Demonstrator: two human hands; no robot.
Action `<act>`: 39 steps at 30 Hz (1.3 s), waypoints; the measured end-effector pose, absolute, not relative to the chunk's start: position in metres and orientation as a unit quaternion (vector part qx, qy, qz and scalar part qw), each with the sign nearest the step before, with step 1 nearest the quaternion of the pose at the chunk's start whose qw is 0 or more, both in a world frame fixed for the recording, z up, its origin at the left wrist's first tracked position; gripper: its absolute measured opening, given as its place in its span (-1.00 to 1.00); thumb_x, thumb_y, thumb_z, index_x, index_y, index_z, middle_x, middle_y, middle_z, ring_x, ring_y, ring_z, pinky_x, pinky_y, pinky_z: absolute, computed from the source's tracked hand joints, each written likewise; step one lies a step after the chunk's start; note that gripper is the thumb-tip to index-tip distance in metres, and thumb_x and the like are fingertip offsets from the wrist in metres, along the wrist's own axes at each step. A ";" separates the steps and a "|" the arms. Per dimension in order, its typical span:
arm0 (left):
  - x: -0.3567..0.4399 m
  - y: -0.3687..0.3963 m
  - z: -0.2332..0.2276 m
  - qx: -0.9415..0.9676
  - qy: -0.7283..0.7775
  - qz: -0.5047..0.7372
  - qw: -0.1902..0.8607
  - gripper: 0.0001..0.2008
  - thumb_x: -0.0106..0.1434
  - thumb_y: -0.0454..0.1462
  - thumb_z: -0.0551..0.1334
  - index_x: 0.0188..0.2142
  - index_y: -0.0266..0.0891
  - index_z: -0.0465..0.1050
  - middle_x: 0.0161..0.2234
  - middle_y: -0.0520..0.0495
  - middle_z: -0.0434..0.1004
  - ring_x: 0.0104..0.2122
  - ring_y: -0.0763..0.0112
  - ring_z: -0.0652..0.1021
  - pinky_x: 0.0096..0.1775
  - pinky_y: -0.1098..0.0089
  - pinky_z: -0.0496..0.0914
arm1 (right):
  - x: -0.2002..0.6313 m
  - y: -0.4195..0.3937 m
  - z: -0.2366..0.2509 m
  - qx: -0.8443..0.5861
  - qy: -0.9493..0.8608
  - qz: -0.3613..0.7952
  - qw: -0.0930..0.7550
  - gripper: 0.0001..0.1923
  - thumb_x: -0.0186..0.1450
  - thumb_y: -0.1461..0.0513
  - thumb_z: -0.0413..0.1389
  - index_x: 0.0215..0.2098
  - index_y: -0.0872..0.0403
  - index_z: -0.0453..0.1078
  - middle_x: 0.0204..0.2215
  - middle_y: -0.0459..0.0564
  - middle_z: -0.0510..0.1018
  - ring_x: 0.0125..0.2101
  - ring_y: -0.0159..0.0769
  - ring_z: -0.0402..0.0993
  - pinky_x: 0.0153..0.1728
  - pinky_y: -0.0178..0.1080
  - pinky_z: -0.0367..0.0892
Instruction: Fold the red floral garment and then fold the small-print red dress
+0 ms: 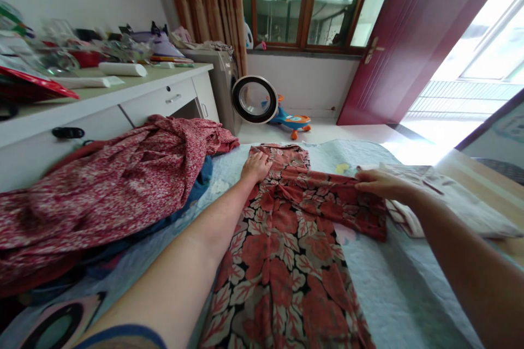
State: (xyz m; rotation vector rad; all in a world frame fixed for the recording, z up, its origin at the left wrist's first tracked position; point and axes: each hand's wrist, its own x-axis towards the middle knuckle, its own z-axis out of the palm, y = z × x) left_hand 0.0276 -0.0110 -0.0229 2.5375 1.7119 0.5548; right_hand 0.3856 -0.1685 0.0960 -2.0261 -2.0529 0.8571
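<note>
A rust-red floral dress [282, 240] with black and beige leaves lies spread on the bed, its neck end away from me. One sleeve reaches out to the right across the garment's side; the other does not show. My left hand [257, 166] rests on the upper left part of the dress, fingers laid over the fabric. At the upper edge of the right sleeve [347, 199], my right hand [376, 182] has its thumb and fingers closed on the cloth.
A heap of clothes with a red patterned garment [164, 158] lies left. Folded pale clothes [446, 196] are at the right on the light blue bedcover [385, 278]. Beyond stand a cluttered cabinet [159, 99], a washing machine with its round door [254, 99] ajar and a blue-orange ride-on toy [290, 119].
</note>
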 end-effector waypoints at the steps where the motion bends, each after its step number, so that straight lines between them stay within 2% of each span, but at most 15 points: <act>1: 0.027 -0.011 -0.023 0.815 0.551 0.178 0.016 -0.63 0.40 -0.10 0.02 0.07 -0.18 0.37 0.22 -0.18 0.33 0.23 0.15 0.30 0.25 0.14 0.15 | 0.387 -0.173 0.097 -0.675 -0.670 0.295 0.089 -0.73 0.13 0.02 0.14 -0.48 0.05 0.33 -0.53 -0.07 0.43 -0.51 -0.35 0.31 -0.52 -0.32 0.22; 6: 0.027 -0.009 -0.025 0.815 0.553 0.175 0.017 -0.62 0.40 -0.08 0.01 0.08 -0.18 0.36 0.22 -0.18 0.33 0.23 0.17 0.31 0.26 0.15 0.15 | 0.397 -0.181 0.101 -0.672 -0.646 0.347 0.106 -0.60 0.06 -0.01 0.24 -0.24 0.06 0.43 -0.40 0.00 0.53 -0.45 -0.31 0.43 -0.49 -0.32 0.31; 8: 0.027 -0.009 -0.025 0.816 0.551 0.175 0.017 -0.61 0.40 -0.08 0.01 0.09 -0.19 0.36 0.23 -0.18 0.32 0.23 0.17 0.30 0.26 0.16 0.15 | 0.404 -0.182 0.106 -0.675 -0.651 0.341 0.066 -0.61 -0.01 0.06 0.29 -0.25 0.05 0.49 -0.36 0.03 0.56 -0.40 -0.27 0.46 -0.46 -0.31 0.33; 10: 0.027 -0.009 -0.025 0.817 0.549 0.175 0.014 -0.61 0.40 -0.08 0.01 0.09 -0.20 0.36 0.23 -0.20 0.31 0.24 0.17 0.30 0.26 0.17 0.14 | 0.410 -0.187 0.112 -0.693 -0.638 0.333 0.022 -0.69 -0.04 0.12 0.30 -0.33 0.06 0.51 -0.42 0.02 0.56 -0.42 -0.25 0.46 -0.48 -0.30 0.33; 12: 0.027 -0.009 -0.025 0.819 0.547 0.174 0.009 -0.61 0.41 -0.08 0.00 0.08 -0.21 0.36 0.23 -0.21 0.31 0.24 0.17 0.30 0.26 0.18 0.14 | 0.414 -0.196 0.117 -0.710 -0.620 0.333 0.026 -0.74 -0.06 0.13 0.28 -0.40 0.06 0.48 -0.47 0.02 0.54 -0.43 -0.24 0.45 -0.48 -0.28 0.34; 14: 0.027 -0.009 -0.026 0.820 0.545 0.174 0.007 -0.60 0.41 -0.08 0.00 0.08 -0.21 0.35 0.22 -0.21 0.32 0.22 0.18 0.31 0.25 0.19 0.15 | 0.415 -0.207 0.119 -0.706 -0.603 0.360 0.098 -0.70 -0.04 0.09 0.26 -0.38 0.07 0.46 -0.41 0.04 0.54 -0.39 -0.21 0.47 -0.43 -0.25 0.39; 19: 0.027 -0.009 -0.025 0.820 0.542 0.183 0.013 -0.61 0.41 -0.06 0.00 0.06 -0.18 0.37 0.16 -0.17 0.39 0.19 0.21 0.34 0.24 0.19 0.16 | 0.410 -0.228 0.111 -0.647 -0.515 0.446 0.342 -0.52 0.03 0.06 0.24 -0.09 0.01 0.40 -0.17 0.11 0.55 -0.30 -0.19 0.54 -0.35 -0.20 0.49; 22: 0.027 -0.010 -0.024 0.822 0.539 0.184 -0.002 -0.61 0.42 -0.06 -0.01 0.05 -0.20 0.38 0.13 -0.18 0.41 0.18 0.20 0.35 0.23 0.20 0.17 | 0.409 -0.230 0.099 -0.638 -0.473 0.421 0.439 -0.50 -0.02 0.14 0.31 -0.09 -0.04 0.39 -0.10 0.05 0.55 -0.29 -0.22 0.55 -0.37 -0.23 0.52; 24: 0.027 -0.011 -0.024 0.820 0.542 0.184 -0.009 -0.58 0.41 -0.05 -0.01 0.07 -0.24 0.38 0.14 -0.22 0.41 0.19 0.17 0.35 0.23 0.19 0.17 | 0.410 -0.230 0.090 -0.655 -0.464 0.379 0.460 -0.50 -0.06 0.19 0.33 -0.14 -0.02 0.39 -0.15 0.04 0.57 -0.29 -0.20 0.55 -0.39 -0.24 0.52; 27: 0.028 -0.011 -0.025 0.813 0.553 0.182 0.005 -0.48 0.42 -0.03 -0.03 0.18 -0.32 0.29 0.23 -0.29 0.32 0.25 0.10 0.30 0.25 0.15 0.14 | 0.410 -0.232 0.078 -0.738 -0.519 0.214 0.373 -0.54 -0.01 0.27 0.26 -0.10 0.05 0.41 -0.22 0.09 0.58 -0.24 -0.10 0.54 -0.32 -0.17 0.48; 30: 0.028 -0.010 -0.026 0.808 0.559 0.184 0.022 -0.42 0.42 -0.01 -0.04 0.27 -0.34 0.19 0.28 -0.32 0.24 0.28 0.07 0.26 0.27 0.12 0.12 | 0.395 -0.235 0.073 -0.777 -0.586 -0.035 0.227 -0.45 0.06 0.32 0.18 0.06 0.16 0.39 -0.10 0.24 0.52 -0.08 0.05 0.46 -0.12 -0.04 0.39; 32: 0.028 -0.010 -0.026 0.805 0.559 0.193 0.032 -0.42 0.42 -0.01 -0.03 0.28 -0.32 0.16 0.29 -0.31 0.23 0.28 0.08 0.26 0.27 0.13 0.12 | 0.372 -0.234 0.073 -0.758 -0.613 -0.128 0.182 -0.43 0.10 0.32 0.17 0.11 0.19 0.36 -0.03 0.30 0.46 0.00 0.09 0.40 -0.05 -0.01 0.31; 34: 0.028 -0.009 -0.027 0.800 0.559 0.215 0.038 -0.43 0.41 -0.02 0.00 0.28 -0.31 0.14 0.29 -0.32 0.21 0.29 0.09 0.25 0.26 0.15 0.14 | 0.339 -0.229 0.073 -0.724 -0.652 -0.127 0.189 -0.57 0.18 0.30 0.13 0.04 0.14 0.40 -0.04 0.24 0.46 -0.04 0.00 0.40 -0.06 -0.07 0.28; 37: 0.027 -0.009 -0.029 0.790 0.553 0.264 0.032 -0.47 0.38 -0.04 0.09 0.23 -0.28 0.16 0.24 -0.32 0.23 0.24 0.10 0.28 0.21 0.17 0.20 | 0.277 -0.217 0.064 -0.660 -0.719 -0.002 0.217 -0.87 0.25 0.30 0.05 -0.31 0.06 0.45 -0.32 0.03 0.49 -0.29 -0.23 0.42 -0.23 -0.23 0.27; 39: 0.027 -0.010 -0.029 0.785 0.547 0.288 0.023 -0.56 0.35 -0.06 0.15 0.12 -0.24 0.23 0.13 -0.27 0.30 0.15 0.14 0.36 0.16 0.19 0.26 | 0.239 -0.210 0.052 -0.618 -0.747 0.057 0.240 -0.89 0.26 0.31 0.06 -0.40 0.04 0.40 -0.37 -0.04 0.46 -0.34 -0.30 0.39 -0.27 -0.28 0.23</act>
